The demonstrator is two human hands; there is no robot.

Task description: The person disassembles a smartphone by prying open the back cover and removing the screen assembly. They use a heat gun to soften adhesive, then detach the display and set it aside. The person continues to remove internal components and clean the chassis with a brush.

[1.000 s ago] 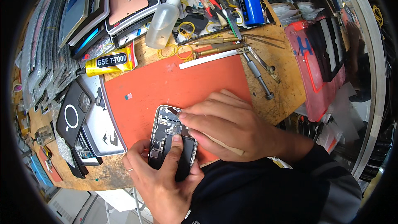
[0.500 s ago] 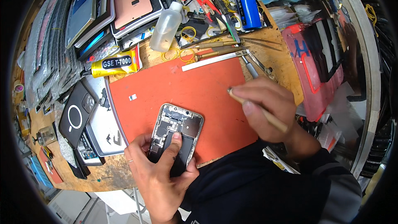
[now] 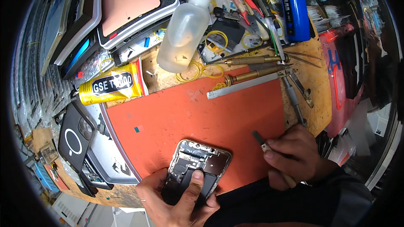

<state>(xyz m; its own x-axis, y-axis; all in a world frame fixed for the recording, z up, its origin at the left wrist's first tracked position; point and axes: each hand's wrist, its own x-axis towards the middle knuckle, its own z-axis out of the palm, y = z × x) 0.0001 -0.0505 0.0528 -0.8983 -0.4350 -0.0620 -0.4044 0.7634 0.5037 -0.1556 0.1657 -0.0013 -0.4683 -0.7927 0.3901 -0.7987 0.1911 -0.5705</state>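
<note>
My left hand (image 3: 179, 201) grips an opened smartphone (image 3: 217, 163) near the front of the orange mat (image 3: 240, 117). Its bare circuit boards face up, and the thumb presses on the black battery (image 3: 206, 182). The fingers wrap round the phone's lower sides, hiding its bottom end. Over the mat's right front edge, my right hand (image 3: 296, 153) is closed on a thin-bladed knife (image 3: 257, 138) with a tan handle. The grey blade points up and left, apart from the phone.
Beyond the mat lie a yellow glue tube (image 3: 111, 85), a clear plastic bottle (image 3: 183, 33), brass-coloured screwdrivers (image 3: 248, 75) and a metal strip (image 3: 242, 87). At left, a black phone case (image 3: 75, 136) overlaps a white tray (image 3: 103, 155). Stacked tablets (image 3: 130, 6) stand at the back left.
The view has shifted, so the bench looks larger. My right hand has moved nearer me and turned the knife, showing the blade's flat side. My left hand still grips the phone.
</note>
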